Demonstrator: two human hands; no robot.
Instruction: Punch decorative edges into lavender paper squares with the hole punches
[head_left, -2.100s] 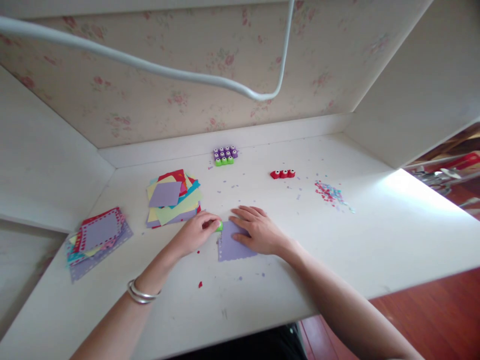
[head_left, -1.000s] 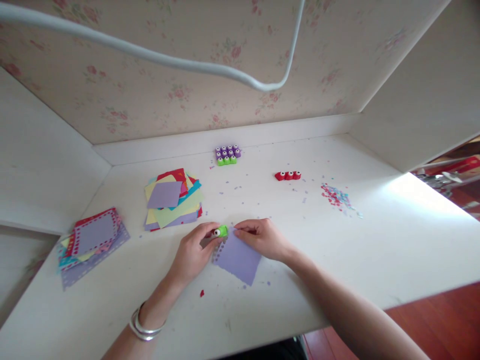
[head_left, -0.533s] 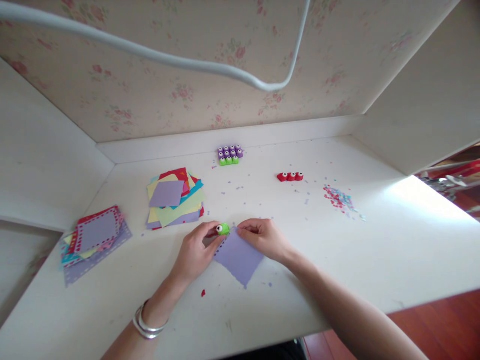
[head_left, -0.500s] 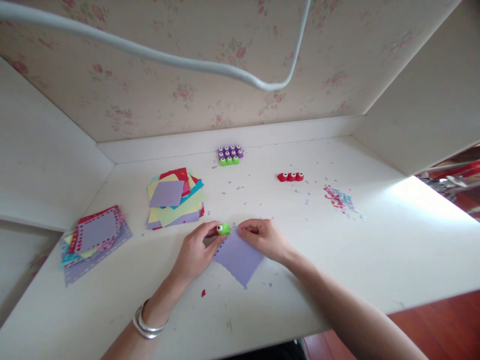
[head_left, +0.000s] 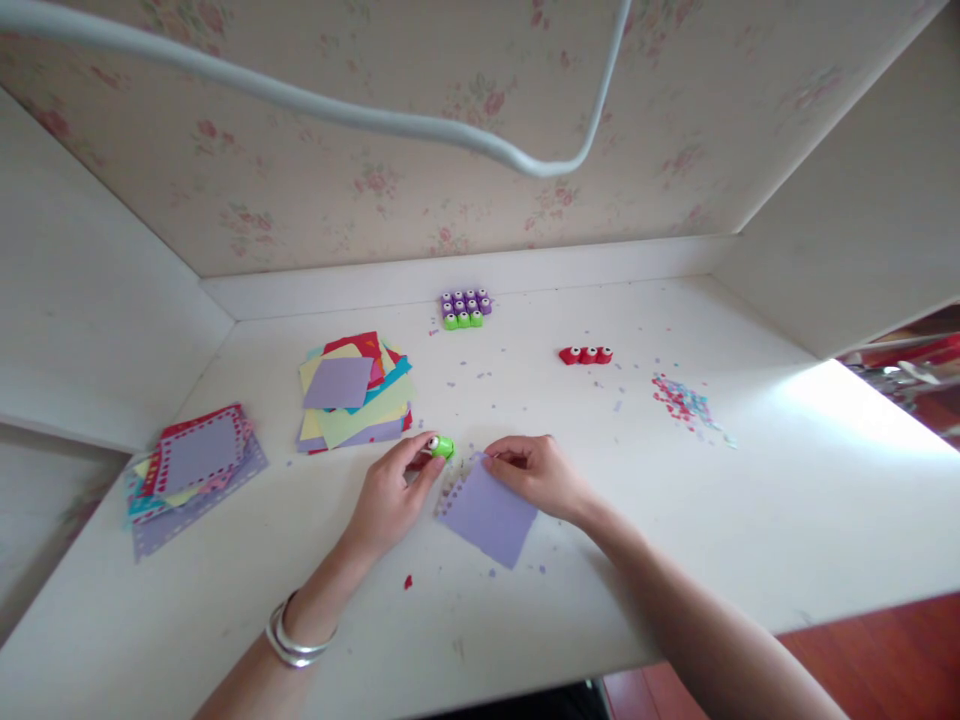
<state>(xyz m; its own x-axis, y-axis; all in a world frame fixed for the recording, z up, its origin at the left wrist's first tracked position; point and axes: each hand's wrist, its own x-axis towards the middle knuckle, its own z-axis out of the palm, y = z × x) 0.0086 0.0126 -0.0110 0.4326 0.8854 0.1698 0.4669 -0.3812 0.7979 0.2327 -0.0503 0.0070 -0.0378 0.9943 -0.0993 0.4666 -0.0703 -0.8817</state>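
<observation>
Between the thumb and fingers of my left hand [head_left: 394, 492] is a small green craft punch [head_left: 443, 447] with a white, dark-centred button. The punch is apart from the purple paper sheet [head_left: 491, 517], off its upper left edge. A row of small punched holes runs along that edge. My right hand [head_left: 538, 475] pinches the sheet by its top corner, its other fingers curled in. The sheet lies slanted just above or on the white table [head_left: 375, 640]; I cannot tell which.
Behind my left hand lies a stack of coloured paper [head_left: 352, 395]. Paper with punched borders [head_left: 199, 455] is piled at the far left. Purple and green punches [head_left: 465, 308] stand near the wall, red punches [head_left: 586, 355] to their right. Paper confetti [head_left: 682, 400] lies farther right.
My left hand has drawn the green punch off the paper's edge and tilted it. My right hand has shifted the sheet slightly right and turned it, so the punched edge shows.
</observation>
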